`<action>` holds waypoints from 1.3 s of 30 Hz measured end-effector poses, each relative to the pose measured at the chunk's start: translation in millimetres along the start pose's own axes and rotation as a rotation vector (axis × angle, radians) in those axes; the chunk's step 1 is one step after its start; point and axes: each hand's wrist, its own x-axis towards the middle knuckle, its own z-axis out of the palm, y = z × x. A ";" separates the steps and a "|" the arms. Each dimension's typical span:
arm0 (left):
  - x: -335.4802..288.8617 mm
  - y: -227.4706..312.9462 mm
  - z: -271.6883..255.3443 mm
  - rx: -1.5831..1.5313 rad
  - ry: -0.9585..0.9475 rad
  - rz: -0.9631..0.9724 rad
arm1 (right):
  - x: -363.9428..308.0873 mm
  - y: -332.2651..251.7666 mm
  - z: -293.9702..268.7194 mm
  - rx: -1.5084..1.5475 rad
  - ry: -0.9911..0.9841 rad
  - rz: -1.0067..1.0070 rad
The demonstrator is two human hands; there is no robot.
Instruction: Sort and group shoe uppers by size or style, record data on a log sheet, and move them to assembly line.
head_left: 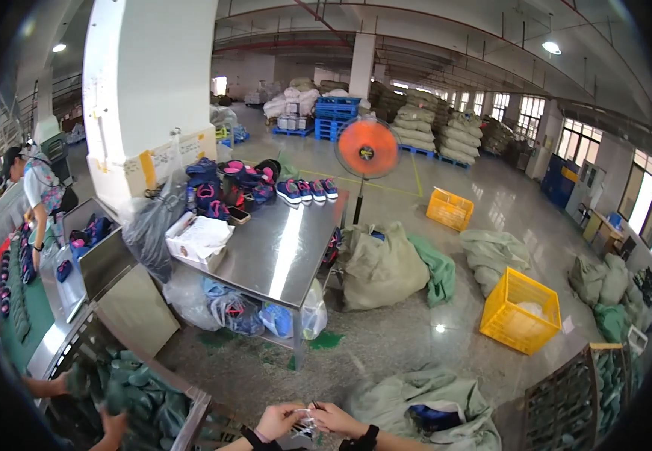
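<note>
At the lower edge my left hand (277, 422) and my right hand (336, 421) are close together, fingers pinched. Between them hang thin white strands that look like shoelaces (307, 425), gripped by both hands. Whatever the strands belong to is mostly hidden below the fingers. Just right of my right hand, a grey-green woven sack (382, 402) lies open with something dark blue (437, 417) in its mouth.
A metal table (284, 248) carries several navy shoes (307, 191) and a white box (199, 240). Another person's hands (114, 427) work in a bin of green shoe lasts (145, 391). Yellow crates (520, 310), an orange fan (368, 149) and a full sack (383, 267) stand on the floor.
</note>
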 end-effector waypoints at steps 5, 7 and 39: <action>130.8 -42.4 -10.0 -0.760 -0.224 -0.191 | 97.1 -25.4 -80.5 -0.925 0.288 -0.595; 183.0 -30.7 -12.1 -1.249 -0.427 -0.570 | 123.9 -53.7 -105.8 -0.954 0.335 -0.560; 801.2 50.2 320.5 0.500 -0.868 0.156 | 118.8 -118.0 -717.3 0.495 1.134 0.106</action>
